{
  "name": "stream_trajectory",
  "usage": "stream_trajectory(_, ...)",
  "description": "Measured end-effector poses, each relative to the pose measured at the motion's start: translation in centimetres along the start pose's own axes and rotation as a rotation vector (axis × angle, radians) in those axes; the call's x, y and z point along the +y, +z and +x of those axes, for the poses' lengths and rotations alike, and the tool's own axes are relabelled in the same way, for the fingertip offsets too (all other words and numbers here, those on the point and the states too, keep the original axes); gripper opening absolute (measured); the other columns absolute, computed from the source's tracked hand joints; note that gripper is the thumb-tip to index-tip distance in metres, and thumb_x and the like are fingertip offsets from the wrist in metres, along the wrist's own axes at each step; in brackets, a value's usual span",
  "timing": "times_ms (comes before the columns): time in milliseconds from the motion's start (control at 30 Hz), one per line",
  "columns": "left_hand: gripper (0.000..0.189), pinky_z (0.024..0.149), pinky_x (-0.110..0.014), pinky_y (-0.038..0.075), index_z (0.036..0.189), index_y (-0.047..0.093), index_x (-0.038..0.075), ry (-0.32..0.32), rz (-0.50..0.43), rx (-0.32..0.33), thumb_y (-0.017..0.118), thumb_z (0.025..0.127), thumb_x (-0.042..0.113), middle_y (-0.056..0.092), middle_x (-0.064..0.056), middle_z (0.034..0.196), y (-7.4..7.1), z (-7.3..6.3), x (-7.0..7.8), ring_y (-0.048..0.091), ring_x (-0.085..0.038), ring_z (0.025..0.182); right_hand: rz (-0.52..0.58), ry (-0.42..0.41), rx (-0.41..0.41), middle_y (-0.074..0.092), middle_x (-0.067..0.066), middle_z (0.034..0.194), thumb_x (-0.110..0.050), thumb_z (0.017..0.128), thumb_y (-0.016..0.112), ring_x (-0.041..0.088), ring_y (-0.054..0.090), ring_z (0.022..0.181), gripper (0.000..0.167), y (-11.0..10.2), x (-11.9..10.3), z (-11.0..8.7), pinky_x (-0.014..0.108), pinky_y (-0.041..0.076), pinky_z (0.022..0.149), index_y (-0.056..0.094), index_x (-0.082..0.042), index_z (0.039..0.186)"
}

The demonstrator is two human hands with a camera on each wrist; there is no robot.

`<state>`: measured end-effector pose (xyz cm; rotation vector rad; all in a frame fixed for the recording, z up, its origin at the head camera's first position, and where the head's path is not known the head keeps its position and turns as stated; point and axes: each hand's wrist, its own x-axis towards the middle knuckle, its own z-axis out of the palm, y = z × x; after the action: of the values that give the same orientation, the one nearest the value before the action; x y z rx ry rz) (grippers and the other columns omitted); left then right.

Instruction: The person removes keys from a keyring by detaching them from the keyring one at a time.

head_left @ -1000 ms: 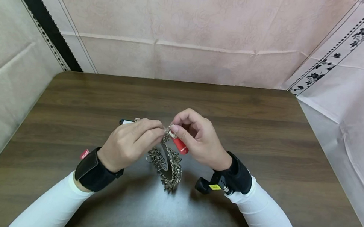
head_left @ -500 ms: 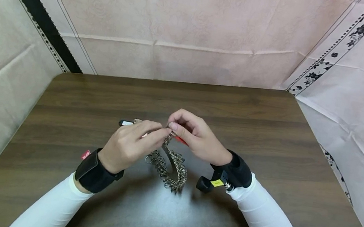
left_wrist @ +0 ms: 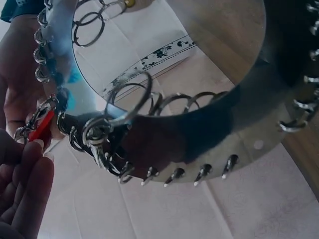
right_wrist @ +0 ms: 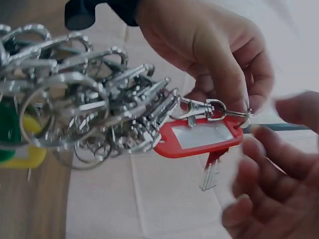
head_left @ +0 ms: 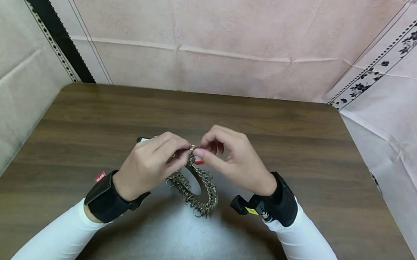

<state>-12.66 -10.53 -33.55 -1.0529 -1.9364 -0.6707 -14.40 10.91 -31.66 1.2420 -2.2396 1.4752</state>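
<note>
A flat metal hoop (head_left: 212,182) bears many silver clasps (right_wrist: 194,108) and key rings (right_wrist: 75,82) round its edge. My left hand (head_left: 150,159) pinches a small split ring (right_wrist: 235,113) hooked on one clasp, with thumb and forefinger. From that split ring hang a red key tag (right_wrist: 172,145) with a white label and a silver key (right_wrist: 211,177). Close beside it, my right hand (head_left: 234,159) has its thumb and forefinger parted, fingertips right at the split ring. In the left wrist view the hoop (left_wrist: 174,139) covers much of the scene; my left fingertips (left_wrist: 35,149) are at lower left.
A black tag (head_left: 142,139) with a white label shows behind my left hand. Green (right_wrist: 7,129) and yellow (right_wrist: 32,142) tags hang among the rings. Below lies the brown wooden table (head_left: 271,124), with pale cloth (head_left: 243,34) behind and at both sides.
My right hand has drawn slightly back to the right, and its thumb and forefinger have parted. The red tag shows less from above. The hoop has turned and now shows rounder.
</note>
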Motion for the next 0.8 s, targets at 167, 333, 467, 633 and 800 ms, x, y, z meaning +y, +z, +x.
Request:
stream_trajectory(167, 0.001, 0.056, -0.026, 0.057, 0.09, 0.065, 0.0, -0.035, 0.005, -0.019, 0.065, 0.089, 0.0, 0.066, -0.008, 0.077, -0.2, -0.1, 0.0, 0.061, -0.013, 0.063, -0.016, 0.042, -0.127, 0.063, 0.002, 0.082, -0.002, 0.094, 0.07, 0.007, 0.052, 0.07, 0.007, 0.2, -0.1, 0.0, 0.022, 0.047, 0.061, 0.064, -0.005, 0.093)
stream_trajectory(333, 0.003, 0.053, -0.023, 0.055, 0.09, 0.063, 0.001, -0.063, -0.003, -0.035, 0.064, 0.091, 0.003, 0.064, -0.006, 0.074, -0.4, -0.2, 0.0, 0.059, -0.012, 0.059, 0.003, 0.066, -0.139, 0.066, 0.005, 0.083, -0.002, 0.097, 0.066, 0.006, 0.056, 0.069, 0.002, 0.6, 0.0, 0.0, 0.022, 0.051, 0.061, 0.064, -0.001, 0.097)
stream_trajectory(467, 0.005, 0.057, -0.022, 0.056, 0.091, 0.064, 0.001, -0.108, -0.044, -0.051, 0.067, 0.087, 0.0, 0.064, -0.005, 0.074, -0.5, -0.1, 0.0, 0.061, -0.011, 0.063, 0.065, 0.081, -0.139, 0.066, 0.009, 0.081, 0.003, 0.098, 0.062, 0.01, 0.06, 0.07, 0.003, 0.9, 0.1, 0.1, 0.025, 0.055, 0.063, 0.06, 0.003, 0.099)
stream_trajectory(633, 0.004, 0.062, -0.019, 0.056, 0.09, 0.067, 0.001, -0.169, -0.157, -0.047, 0.063, 0.091, 0.004, 0.066, -0.006, 0.076, -0.5, 0.1, -0.2, 0.063, -0.01, 0.067, 0.142, 0.095, -0.121, 0.066, 0.011, 0.082, 0.001, 0.1, 0.057, 0.013, 0.063, 0.072, 0.004, 1.2, 0.2, 0.0, 0.027, 0.058, 0.066, 0.057, 0.005, 0.1)
stream_trajectory(800, 0.01, 0.064, -0.018, 0.053, 0.092, 0.068, 0.001, -0.173, -0.271, -0.04, 0.06, 0.087, -0.002, 0.067, -0.006, 0.081, -0.5, 0.2, -0.6, 0.061, -0.008, 0.072, 0.159, 0.078, -0.097, 0.065, 0.013, 0.085, 0.006, 0.1, 0.055, 0.013, 0.063, 0.073, 0.002, 1.0, 0.2, 0.0, 0.027, 0.058, 0.067, 0.056, 0.005, 0.102)
